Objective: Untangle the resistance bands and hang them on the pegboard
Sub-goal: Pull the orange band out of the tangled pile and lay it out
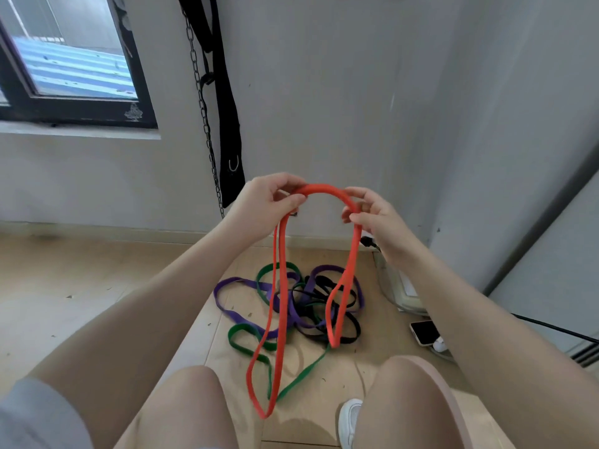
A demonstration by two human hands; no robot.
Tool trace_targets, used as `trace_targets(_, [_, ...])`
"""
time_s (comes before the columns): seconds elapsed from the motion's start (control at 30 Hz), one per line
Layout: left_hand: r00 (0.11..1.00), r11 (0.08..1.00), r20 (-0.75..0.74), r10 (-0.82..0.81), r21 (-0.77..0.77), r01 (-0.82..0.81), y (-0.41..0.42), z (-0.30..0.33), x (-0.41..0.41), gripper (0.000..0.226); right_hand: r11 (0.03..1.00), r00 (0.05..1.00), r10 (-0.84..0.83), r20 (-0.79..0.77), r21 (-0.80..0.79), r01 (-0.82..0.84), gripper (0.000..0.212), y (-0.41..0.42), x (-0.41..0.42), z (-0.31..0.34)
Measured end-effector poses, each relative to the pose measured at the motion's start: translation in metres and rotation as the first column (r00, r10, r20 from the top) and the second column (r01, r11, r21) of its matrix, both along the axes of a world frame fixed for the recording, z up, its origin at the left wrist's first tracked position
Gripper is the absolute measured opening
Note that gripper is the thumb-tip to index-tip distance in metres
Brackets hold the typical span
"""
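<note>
Pale wood floor [97,286] under a grey wall carries the purple, green and black bands [301,306] in a knot. Held up above them, the red band [324,190] looks light, limp, stretchy — best taken at its top bend, where left hand [265,205] and right hand [376,218] pinch it, fingers curled.

Both hands up, left hand [265,205] and right hand [376,218] pinching the red band [324,191] arched between them; its loops hang over the purple band [227,311], green band [241,343], black band [351,333] tangled on the floor [97,286].
</note>
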State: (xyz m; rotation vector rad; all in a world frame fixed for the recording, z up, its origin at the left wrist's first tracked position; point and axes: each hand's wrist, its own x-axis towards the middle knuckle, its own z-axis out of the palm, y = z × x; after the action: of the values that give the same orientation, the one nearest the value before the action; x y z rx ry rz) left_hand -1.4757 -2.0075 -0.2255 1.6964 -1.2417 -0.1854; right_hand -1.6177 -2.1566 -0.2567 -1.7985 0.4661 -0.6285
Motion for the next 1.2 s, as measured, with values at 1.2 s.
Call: trace_targets(1.2, [0.843, 0.95, -0.527, 0.113, -0.19, -0.246, -0.001, -0.04, -0.045, 0.017, 0.992, 0.983, -0.068, 0.172, 0.12, 0.047, 0.02, 0.05, 0.025, -0.012])
